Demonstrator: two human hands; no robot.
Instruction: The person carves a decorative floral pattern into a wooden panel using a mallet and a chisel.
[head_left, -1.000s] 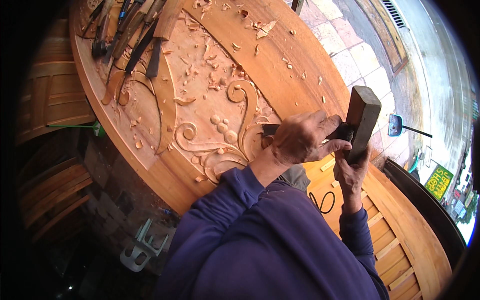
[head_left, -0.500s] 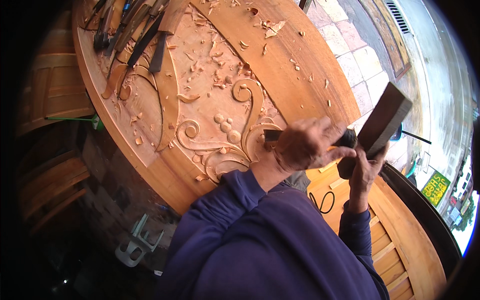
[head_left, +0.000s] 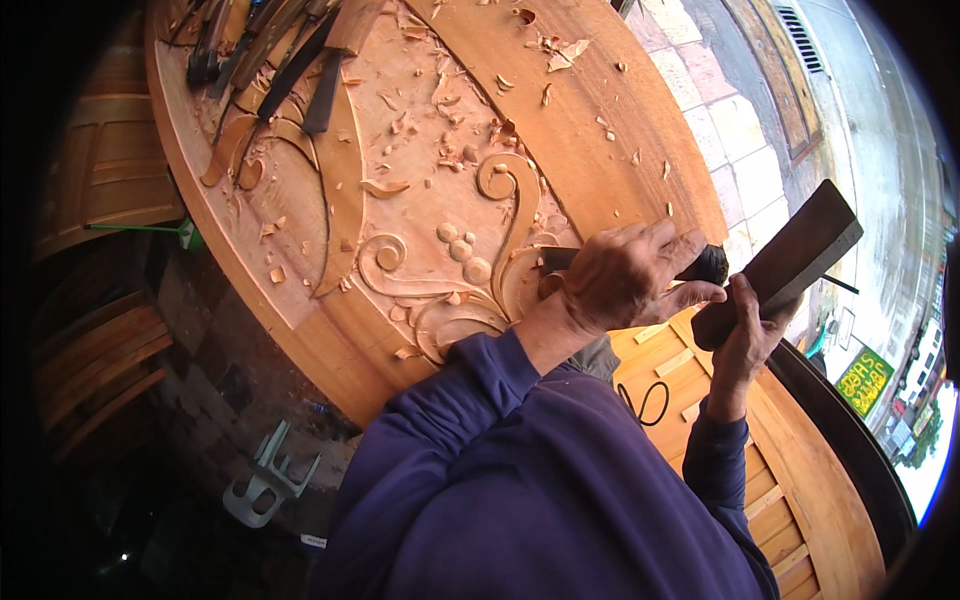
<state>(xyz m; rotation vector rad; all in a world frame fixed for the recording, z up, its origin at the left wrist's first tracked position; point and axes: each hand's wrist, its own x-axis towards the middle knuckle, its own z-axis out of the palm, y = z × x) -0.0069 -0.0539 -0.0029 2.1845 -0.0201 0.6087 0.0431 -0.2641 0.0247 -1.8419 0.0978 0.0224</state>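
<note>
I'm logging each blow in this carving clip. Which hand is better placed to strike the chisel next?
Right. The right hand grips the dark wooden mallet, raised beside the chisel. The left hand is wrapped around the chisel.

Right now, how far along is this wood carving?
Done: scrolls and berries stand out in relief on the panel. In hand: the left hand sets a chisel by the scroll; the right hand grips a wooden block. Left: flat areas by the spare chisels.
</note>
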